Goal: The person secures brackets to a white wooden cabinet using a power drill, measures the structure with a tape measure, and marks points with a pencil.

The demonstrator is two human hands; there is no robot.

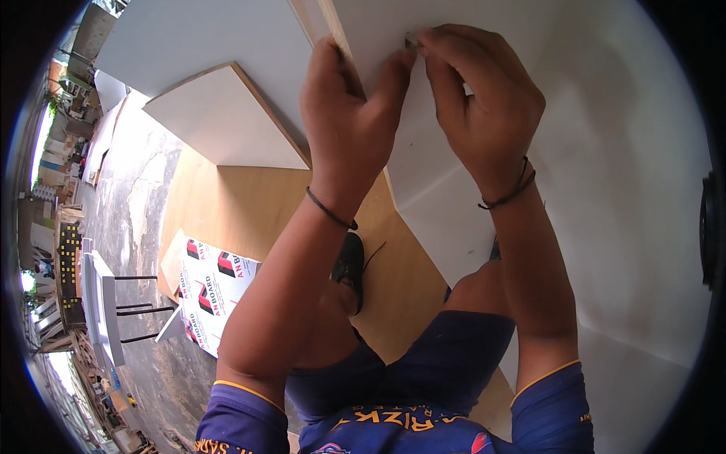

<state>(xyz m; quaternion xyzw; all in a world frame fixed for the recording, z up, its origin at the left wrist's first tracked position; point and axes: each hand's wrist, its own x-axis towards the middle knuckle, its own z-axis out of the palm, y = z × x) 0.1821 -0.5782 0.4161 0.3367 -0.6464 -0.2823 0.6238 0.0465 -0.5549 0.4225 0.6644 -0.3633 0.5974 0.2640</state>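
My left hand [344,113] is wrapped round the raw, light-brown edge of an upright white panel [330,19], its thumb stretched across toward my right hand. With its fingertips together, my right hand [484,91] pinches a small shiny metal piece [411,41] against the white board face. The piece is mostly covered by fingers, so its kind does not show. Both hands are close together at the top of the view. A large white board [605,174] stands to the right and behind the right hand.
A tilted white panel [227,113] rests on a wood-coloured board [249,197] at left. Printed white-and-red sheeting [212,284] lies below it. Farther left, a white table or stool with dark legs [106,303] is on the stained concrete floor [136,204]. My shoe [348,265] is on the wood-coloured board.
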